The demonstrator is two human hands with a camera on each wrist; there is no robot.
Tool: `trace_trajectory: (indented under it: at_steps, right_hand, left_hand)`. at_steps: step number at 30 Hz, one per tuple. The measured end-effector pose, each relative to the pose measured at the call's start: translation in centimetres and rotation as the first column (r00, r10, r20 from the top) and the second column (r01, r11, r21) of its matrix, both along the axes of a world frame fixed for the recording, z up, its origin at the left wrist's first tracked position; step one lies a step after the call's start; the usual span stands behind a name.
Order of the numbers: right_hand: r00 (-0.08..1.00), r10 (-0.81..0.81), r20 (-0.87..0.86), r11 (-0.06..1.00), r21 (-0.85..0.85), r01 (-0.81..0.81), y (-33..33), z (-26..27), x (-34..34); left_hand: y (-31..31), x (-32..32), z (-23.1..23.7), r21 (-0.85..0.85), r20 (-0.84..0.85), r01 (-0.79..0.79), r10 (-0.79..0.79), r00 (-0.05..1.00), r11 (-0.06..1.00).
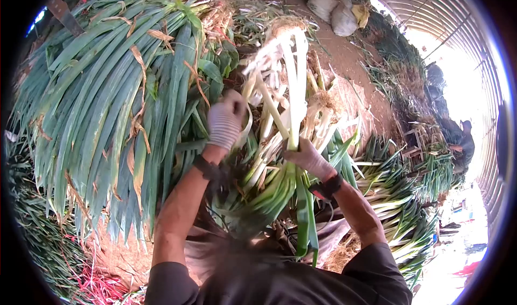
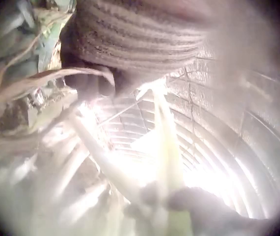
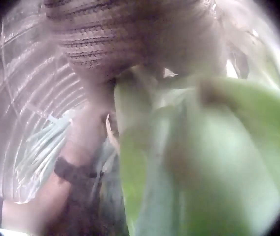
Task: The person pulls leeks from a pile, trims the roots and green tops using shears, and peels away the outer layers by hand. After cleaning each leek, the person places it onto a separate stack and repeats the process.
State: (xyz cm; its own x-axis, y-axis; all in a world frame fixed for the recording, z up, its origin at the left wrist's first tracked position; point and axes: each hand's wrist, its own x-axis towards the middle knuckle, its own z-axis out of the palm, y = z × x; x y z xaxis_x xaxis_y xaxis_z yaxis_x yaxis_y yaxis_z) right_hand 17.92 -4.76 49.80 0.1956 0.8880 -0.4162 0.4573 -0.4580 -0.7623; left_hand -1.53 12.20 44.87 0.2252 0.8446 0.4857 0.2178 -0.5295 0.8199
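My right hand, in a knitted glove, grips leeks partway up their stalks. Their white shafts and roots point away from me, and the green leaves hang below the hand toward my lap. Left of them, my gloved left hand is raised with its fingers curled, pinching a thin peeled leaf that trails beside the stalks. Blur and glare veil the fingertips in the left wrist view. More leeks lie in a loose heap under both hands.
A tall pile of leeks with long green leaves rises at my left. More leeks lie in rows at my right. Beyond are bare soil, sacks and another person. Red twine lies at lower left.
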Motion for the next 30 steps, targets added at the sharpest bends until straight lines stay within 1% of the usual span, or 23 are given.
trace_trajectory:
  at_steps: [1, 2, 4, 6, 7, 8, 9, 10, 11, 12, 13, 15, 17, 18, 19, 20, 21, 23, 24, 25, 28, 29, 30]
  right_hand:
    - [0.999, 0.018, 0.028, 1.000, 0.017, -0.019, -0.8, 0.2, -0.1]
    - [0.996, 0.055, 0.071, 0.997, 0.044, -0.058, -1.8, 0.8, -0.4]
    - [0.993, 0.105, 0.047, 0.987, 0.115, -0.110, -3.1, -0.1, -0.4]
    - [0.995, 0.094, 0.018, 0.995, 0.038, -0.095, -4.1, -0.3, -1.0]
    - [0.990, 0.131, 0.059, 0.988, 0.072, -0.135, -4.3, -0.4, -1.6]
    - [0.981, 0.163, 0.103, 0.979, 0.103, -0.173, -4.6, -0.4, -2.3]
    - [0.984, 0.167, 0.066, 0.978, 0.117, -0.174, -4.8, -0.2, -3.0]
    - [0.987, 0.164, 0.005, 0.986, 0.045, -0.164, -4.8, -0.2, -3.5]
    - [0.983, 0.181, 0.037, 0.981, 0.066, -0.183, -5.0, -0.5, -3.9]
    - [0.978, 0.197, 0.072, 0.975, 0.089, -0.203, -5.3, -1.2, -4.0]
    - [0.980, 0.182, 0.081, 0.970, 0.146, -0.192, -5.8, -1.5, -4.1]
    - [0.995, 0.098, 0.016, 0.979, 0.176, -0.100, -7.2, 0.0, -5.1]
    - [0.997, 0.006, -0.074, 0.987, 0.160, 0.006, -8.8, 1.3, -5.0]
    - [0.997, 0.033, -0.074, 0.968, 0.250, -0.014, -9.6, 2.1, -4.8]
    - [0.995, 0.001, -0.097, 0.977, 0.213, 0.020, -10.7, 1.0, -3.5]
    - [0.993, -0.031, -0.114, 0.983, 0.175, 0.051, -11.7, -0.1, -2.3]
    - [0.992, -0.056, -0.113, 0.958, 0.275, 0.085, -12.1, 0.1, -1.8]
    - [0.995, -0.096, -0.027, 0.951, 0.293, 0.099, -12.0, -0.3, -0.2]
    - [0.994, -0.106, -0.001, 0.947, 0.304, 0.101, -11.6, -0.2, 0.2]
    - [0.992, -0.125, -0.007, 0.954, 0.272, 0.122, -10.9, 0.4, 0.0]
    - [0.988, -0.155, -0.013, 0.957, 0.247, 0.153, -9.7, -1.2, 0.5]
    - [0.987, -0.159, 0.009, 0.955, 0.255, 0.152, -9.6, -1.8, 0.3]
    - [0.986, -0.167, 0.031, 0.954, 0.259, 0.153, -9.6, -2.5, -0.1]
  left_hand:
    - [1.1, -0.8, 0.8, 0.008, -0.076, -0.119, 0.119, 0.990, 0.993]
    - [1.9, -1.2, 1.7, 0.151, -0.095, -0.145, 0.161, 0.982, 0.978]
    - [0.5, -1.5, 5.8, 0.049, -0.120, -0.117, 0.122, 0.985, 0.992]
    - [1.6, 0.0, 4.4, 0.471, -0.164, -0.246, 0.358, 0.919, 0.847]
    - [1.6, 0.4, 5.3, 0.365, -0.182, -0.166, 0.245, 0.952, 0.916]
    - [1.3, 1.4, 6.2, 0.280, -0.135, -0.202, 0.247, 0.960, 0.939]
    - [2.9, 2.6, 6.4, 0.484, -0.348, -0.172, 0.369, 0.862, 0.858]
    - [3.4, 3.3, 6.9, 0.353, -0.227, -0.040, 0.127, 0.966, 0.935]
    - [3.9, 4.1, 7.5, 0.232, -0.060, 0.113, -0.102, 0.993, 0.966]
    - [3.6, 4.4, 8.6, -0.007, 0.605, 0.546, -0.431, 0.669, 0.838]
    - [5.1, 5.0, 9.8, -0.014, 0.547, 0.506, -0.417, 0.726, 0.862]
    - [8.5, 4.8, 13.2, -0.263, 0.601, 0.345, -0.126, 0.789, 0.901]
    - [11.4, 0.8, 18.5, -0.245, 0.193, -0.118, 0.167, 0.967, 0.962]
    - [15.9, -2.6, 19.2, 0.183, -0.269, -0.273, 0.316, 0.910, 0.944]
    - [17.6, -5.0, 19.5, 0.379, -0.465, -0.271, 0.436, 0.770, 0.885]
    - [19.3, -7.4, 19.8, 0.579, -0.568, -0.225, 0.585, 0.579, 0.784]
    - [19.6, -9.2, 20.8, 0.557, -0.574, -0.289, 0.612, 0.544, 0.779]
    - [15.3, -8.1, 22.6, 0.190, -0.459, -0.373, 0.418, 0.784, 0.908]
    - [10.5, -6.2, 22.5, -0.160, -0.208, -0.247, 0.212, 0.955, 0.956]
    - [9.1, -4.0, 20.5, 0.137, -0.564, -0.226, 0.263, 0.783, 0.965]
    - [3.7, 0.3, 12.9, 0.202, -0.475, 0.019, 0.081, 0.876, 0.979]
    - [1.3, 1.2, 12.6, 0.074, -0.283, 0.213, -0.185, 0.941, 0.974]
    - [-0.4, 2.4, 12.8, -0.011, -0.050, 0.425, -0.424, 0.904, 0.905]
